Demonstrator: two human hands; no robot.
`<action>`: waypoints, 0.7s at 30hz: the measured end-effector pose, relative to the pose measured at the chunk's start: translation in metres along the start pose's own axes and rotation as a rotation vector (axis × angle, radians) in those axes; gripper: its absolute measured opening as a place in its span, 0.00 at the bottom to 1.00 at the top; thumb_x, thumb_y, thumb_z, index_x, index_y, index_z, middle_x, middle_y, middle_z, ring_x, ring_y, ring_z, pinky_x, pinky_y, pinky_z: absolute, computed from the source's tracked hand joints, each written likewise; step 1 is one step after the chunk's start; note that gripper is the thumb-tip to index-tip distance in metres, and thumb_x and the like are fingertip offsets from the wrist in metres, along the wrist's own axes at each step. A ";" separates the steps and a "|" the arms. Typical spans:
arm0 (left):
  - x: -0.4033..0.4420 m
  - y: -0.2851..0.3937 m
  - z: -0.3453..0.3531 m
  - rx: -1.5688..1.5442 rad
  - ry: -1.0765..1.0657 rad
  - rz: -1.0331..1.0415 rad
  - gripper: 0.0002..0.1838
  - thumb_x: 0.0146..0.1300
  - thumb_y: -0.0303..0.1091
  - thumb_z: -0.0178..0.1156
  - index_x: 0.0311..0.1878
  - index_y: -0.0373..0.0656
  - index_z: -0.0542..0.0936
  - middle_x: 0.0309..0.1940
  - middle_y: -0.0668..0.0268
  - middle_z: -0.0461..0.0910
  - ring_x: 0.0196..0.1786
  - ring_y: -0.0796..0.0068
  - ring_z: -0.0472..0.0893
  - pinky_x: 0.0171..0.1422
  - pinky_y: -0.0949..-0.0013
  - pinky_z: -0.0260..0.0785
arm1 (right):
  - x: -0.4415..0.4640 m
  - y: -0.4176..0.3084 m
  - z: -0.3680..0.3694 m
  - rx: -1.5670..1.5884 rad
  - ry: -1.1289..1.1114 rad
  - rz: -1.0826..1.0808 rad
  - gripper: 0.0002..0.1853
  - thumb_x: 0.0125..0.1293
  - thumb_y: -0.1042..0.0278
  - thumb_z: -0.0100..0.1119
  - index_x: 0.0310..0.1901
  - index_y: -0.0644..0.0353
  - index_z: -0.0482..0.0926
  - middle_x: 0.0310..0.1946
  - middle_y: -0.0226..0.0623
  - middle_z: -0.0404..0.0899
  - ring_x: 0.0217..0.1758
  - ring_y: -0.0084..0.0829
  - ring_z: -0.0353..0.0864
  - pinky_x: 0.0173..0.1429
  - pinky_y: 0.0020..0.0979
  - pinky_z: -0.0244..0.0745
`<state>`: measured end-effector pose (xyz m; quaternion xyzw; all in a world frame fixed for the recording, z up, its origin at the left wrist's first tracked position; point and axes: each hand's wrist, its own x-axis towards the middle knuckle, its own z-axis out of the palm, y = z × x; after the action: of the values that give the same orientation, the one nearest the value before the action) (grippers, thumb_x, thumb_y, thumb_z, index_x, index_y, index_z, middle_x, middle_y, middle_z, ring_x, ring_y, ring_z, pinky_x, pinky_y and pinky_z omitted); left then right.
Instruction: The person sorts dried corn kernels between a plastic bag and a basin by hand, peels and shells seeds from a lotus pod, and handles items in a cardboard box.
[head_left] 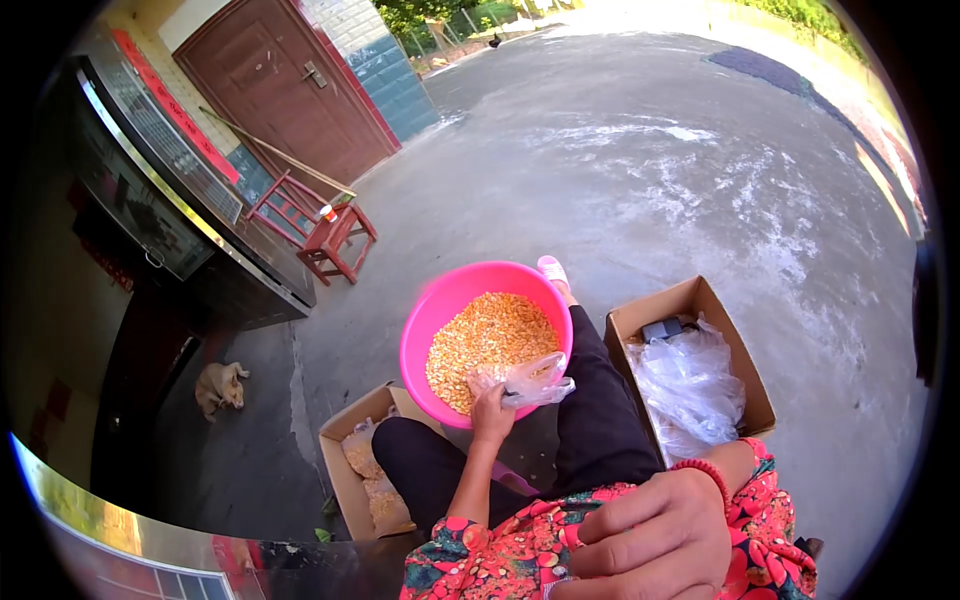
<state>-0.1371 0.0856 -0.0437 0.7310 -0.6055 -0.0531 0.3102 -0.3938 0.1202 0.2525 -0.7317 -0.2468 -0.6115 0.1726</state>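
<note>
A pink basin (413, 318) of yellow corn kernels (500, 335) sits in front of my knees. My left hand (489, 412) is at the near edge of the kernels, its fingers closed on a clear plastic bag (540, 380) that spreads rightward over the rim. Whether kernels are inside the bag's hidden part I cannot tell. Close to the camera, my right hand (655, 535) hovers before my patterned top, back of the hand up, fingers loosely bent and somewhat apart. A red bracelet (708, 474) circles that wrist. Nothing shows in its fingers, though the thumb is hidden.
A cardboard box (755, 395) at right contains clear plastic bags (690, 385) and a dark object. Another box (345, 490) at left holds bags of kernels (385, 500). A dog (219, 388) lies farther left. A red chair (335, 240) with a cup stands by the doorway.
</note>
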 end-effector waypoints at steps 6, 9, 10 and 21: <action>0.000 0.006 -0.003 -0.059 0.027 0.001 0.11 0.44 0.28 0.52 0.33 0.37 0.77 0.31 0.51 0.77 0.38 0.49 0.76 0.43 0.55 0.67 | 0.016 -0.012 0.024 -0.015 0.129 0.213 0.16 0.56 0.68 0.56 0.45 0.66 0.79 0.29 0.39 0.77 0.22 0.23 0.73 0.24 0.20 0.66; -0.001 0.003 0.000 -0.049 0.001 -0.041 0.12 0.44 0.27 0.51 0.34 0.37 0.77 0.32 0.50 0.77 0.39 0.48 0.75 0.44 0.55 0.67 | 0.015 -0.005 0.025 -0.075 0.186 0.235 0.15 0.58 0.67 0.55 0.44 0.66 0.79 0.32 0.40 0.78 0.22 0.24 0.74 0.23 0.20 0.66; 0.000 0.001 0.000 -0.055 -0.014 -0.052 0.13 0.44 0.26 0.50 0.35 0.37 0.77 0.32 0.50 0.77 0.39 0.47 0.75 0.45 0.55 0.67 | 0.013 -0.001 0.019 0.003 0.091 0.278 0.17 0.58 0.68 0.53 0.47 0.67 0.75 0.29 0.38 0.74 0.21 0.24 0.73 0.25 0.24 0.67; 0.004 0.005 -0.008 -0.095 -0.102 0.008 0.15 0.48 0.31 0.55 0.40 0.36 0.78 0.31 0.48 0.78 0.37 0.48 0.77 0.41 0.57 0.68 | -0.199 0.064 0.069 -0.209 -0.410 0.820 0.16 0.48 0.70 0.54 0.41 0.59 0.70 0.33 0.35 0.70 0.38 0.36 0.74 0.50 0.41 0.65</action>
<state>-0.1367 0.0847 -0.0340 0.7094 -0.6202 -0.1178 0.3135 -0.3268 0.0762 0.0473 -0.8881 0.0964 -0.3572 0.2728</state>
